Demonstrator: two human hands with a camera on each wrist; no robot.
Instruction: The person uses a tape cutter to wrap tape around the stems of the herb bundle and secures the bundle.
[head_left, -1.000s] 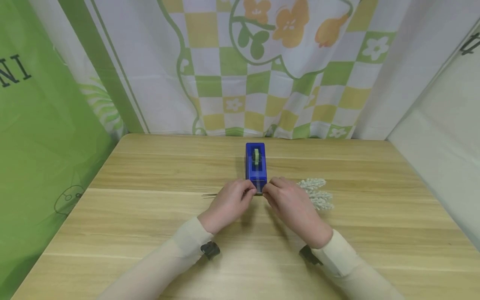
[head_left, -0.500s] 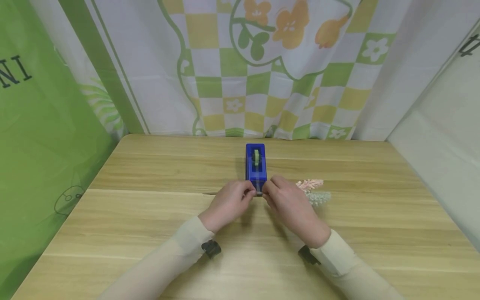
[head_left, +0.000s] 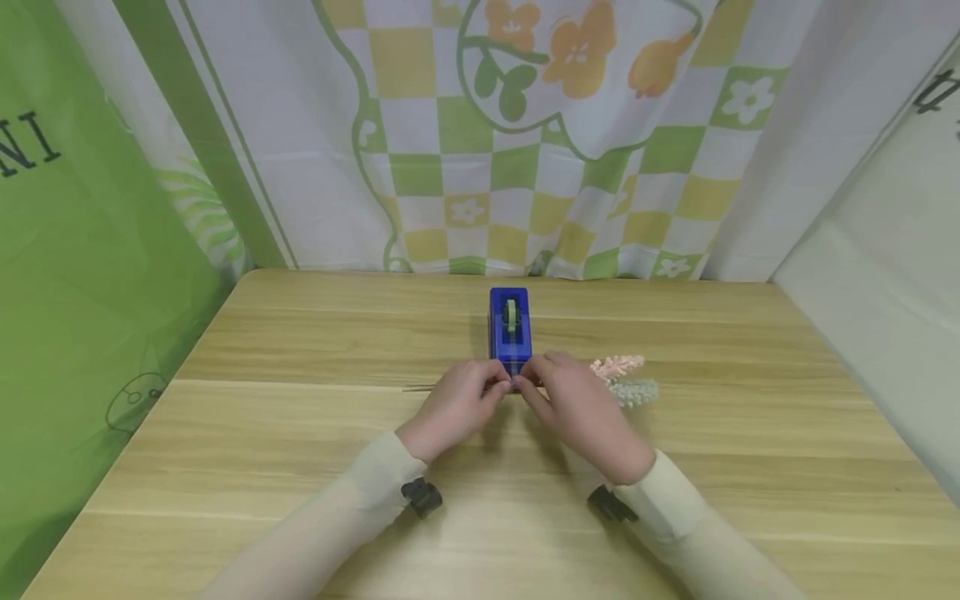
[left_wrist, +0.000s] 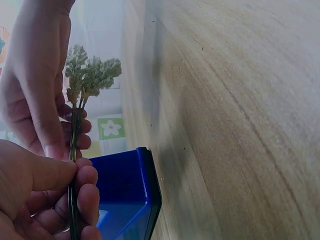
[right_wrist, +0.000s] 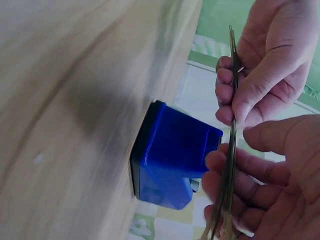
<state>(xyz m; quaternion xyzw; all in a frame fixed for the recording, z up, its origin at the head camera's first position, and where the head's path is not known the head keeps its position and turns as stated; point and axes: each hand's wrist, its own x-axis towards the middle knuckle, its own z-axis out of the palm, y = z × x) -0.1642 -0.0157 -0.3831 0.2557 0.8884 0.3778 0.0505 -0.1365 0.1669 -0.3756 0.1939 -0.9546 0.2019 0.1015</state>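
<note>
Just in front of a blue tape dispenser (head_left: 497, 343) I hold a small bunch of artificial flowers (head_left: 636, 393) sideways, its thin dark stems (left_wrist: 76, 125) together. The heads, pale green and pink (head_left: 617, 367), stick out to the right; bare stem ends poke out at left. My left hand (head_left: 459, 404) pinches the stems between thumb and curled fingers. My right hand (head_left: 588, 421) has its fingers curled behind the stems, closer to the heads. In the right wrist view the right thumb (right_wrist: 265, 136) stands a little off the stems, near the left thumb. Whether tape is on the stems I cannot tell.
A wooden table (head_left: 300, 483) lies under the hands. The dispenser carries a roll of tape (head_left: 512, 315). A patterned curtain (head_left: 495, 167) hangs behind the table's far edge, with a green cloth (head_left: 90, 292) at left.
The bunch has turned in my hands, and a pink head now shows where only pale green ones did. My right hand has shifted slightly left, with its thumb closer to the left fingertips.
</note>
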